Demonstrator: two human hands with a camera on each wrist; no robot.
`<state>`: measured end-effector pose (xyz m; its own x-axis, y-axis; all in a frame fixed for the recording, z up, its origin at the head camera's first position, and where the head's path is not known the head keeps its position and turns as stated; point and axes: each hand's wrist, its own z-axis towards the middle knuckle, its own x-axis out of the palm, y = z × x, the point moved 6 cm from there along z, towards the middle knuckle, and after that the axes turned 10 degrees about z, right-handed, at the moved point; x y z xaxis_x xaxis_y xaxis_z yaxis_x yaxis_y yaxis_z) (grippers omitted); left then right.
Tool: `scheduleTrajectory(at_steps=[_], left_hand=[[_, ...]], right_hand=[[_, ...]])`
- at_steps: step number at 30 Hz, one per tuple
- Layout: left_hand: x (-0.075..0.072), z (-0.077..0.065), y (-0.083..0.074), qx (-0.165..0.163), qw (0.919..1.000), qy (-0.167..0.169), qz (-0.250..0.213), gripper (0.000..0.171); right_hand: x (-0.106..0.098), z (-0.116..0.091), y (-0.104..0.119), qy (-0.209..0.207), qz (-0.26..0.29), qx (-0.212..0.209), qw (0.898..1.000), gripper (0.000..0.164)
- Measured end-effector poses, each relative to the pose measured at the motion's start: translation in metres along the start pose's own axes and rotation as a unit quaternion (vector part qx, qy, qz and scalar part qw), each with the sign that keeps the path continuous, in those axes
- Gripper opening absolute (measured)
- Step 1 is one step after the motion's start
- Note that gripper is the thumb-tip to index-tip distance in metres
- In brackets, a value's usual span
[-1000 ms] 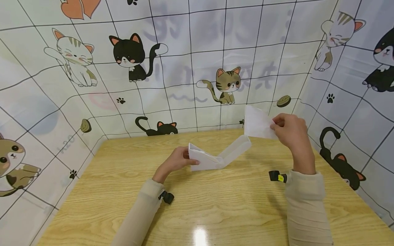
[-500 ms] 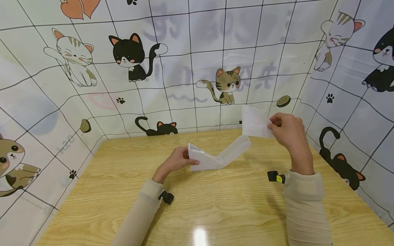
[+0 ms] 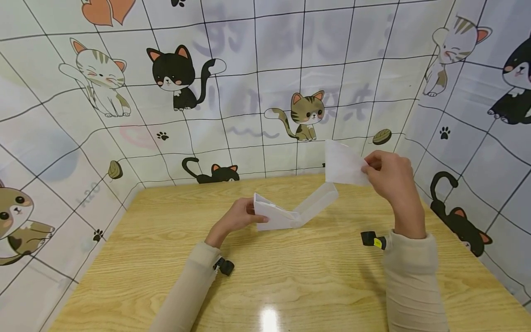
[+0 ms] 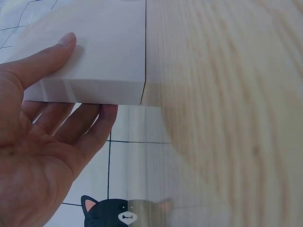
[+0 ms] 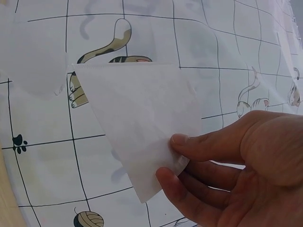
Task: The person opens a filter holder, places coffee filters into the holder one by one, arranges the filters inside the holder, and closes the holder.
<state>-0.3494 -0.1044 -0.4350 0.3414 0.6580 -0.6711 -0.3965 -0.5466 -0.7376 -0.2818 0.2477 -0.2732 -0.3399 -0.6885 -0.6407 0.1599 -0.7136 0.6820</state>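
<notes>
My left hand (image 3: 238,216) grips the left end of a small white box (image 3: 275,222) that stands on edge on the table. In the left wrist view the thumb lies on the broad face of the box (image 4: 104,47) and the fingers are on its other side. A translucent flip lid (image 3: 318,203) tilts up to the right from the box's right end. Above and right of it, my right hand (image 3: 393,182) pinches a thin white square sheet (image 3: 345,163) by its right edge. The right wrist view shows the sheet (image 5: 142,113) between thumb and fingers, slightly see-through.
The wooden table (image 3: 290,276) spreads around and in front of both hands. A white grid-lined curtain with printed cats (image 3: 174,76) rises behind the table and along both sides. Small black cameras (image 3: 224,266) are strapped at the sleeve cuffs.
My right hand has shifted the sheet slightly left, then a touch upward. The left hand and the box have stayed in place.
</notes>
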Motion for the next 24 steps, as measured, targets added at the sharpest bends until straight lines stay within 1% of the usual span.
scheduleTrajectory(at_steps=[2, 3, 8, 14, 18, 21, 24], left_hand=[[0.000, 0.000, 0.000, -0.001, 1.0000, 0.000, 0.000, 0.040], [0.000, 0.001, 0.002, 0.002, 1.0000, -0.001, -0.001, 0.040], [0.000, -0.001, 0.001, 0.000, 1.0000, -0.001, -0.003, 0.040], [0.000, -0.001, 0.001, 0.000, 1.0000, -0.001, -0.002, 0.043], [0.001, 0.000, 0.001, -0.002, 1.0000, 0.002, 0.000, 0.043], [0.000, 0.000, -0.002, -0.003, 1.0000, 0.006, 0.002, 0.042], [-0.001, -0.001, -0.008, -0.006, 0.9999, 0.010, 0.004, 0.039]], right_hand=[[0.000, 0.000, 0.001, 0.000, 0.001, 0.003, 1.000, 0.025], [0.001, 0.000, 0.002, 0.000, 0.002, 0.005, 1.000, 0.025], [0.002, -0.002, 0.008, 0.002, 0.003, -0.002, 1.000, 0.025], [0.005, -0.004, 0.017, 0.009, 0.004, -0.028, 1.000, 0.023], [0.011, -0.005, 0.021, 0.016, 0.008, -0.042, 0.999, 0.022], [0.017, -0.004, 0.023, 0.023, 0.008, -0.045, 0.999, 0.022], [0.023, -0.003, 0.025, 0.033, 0.008, -0.046, 0.998, 0.022]])
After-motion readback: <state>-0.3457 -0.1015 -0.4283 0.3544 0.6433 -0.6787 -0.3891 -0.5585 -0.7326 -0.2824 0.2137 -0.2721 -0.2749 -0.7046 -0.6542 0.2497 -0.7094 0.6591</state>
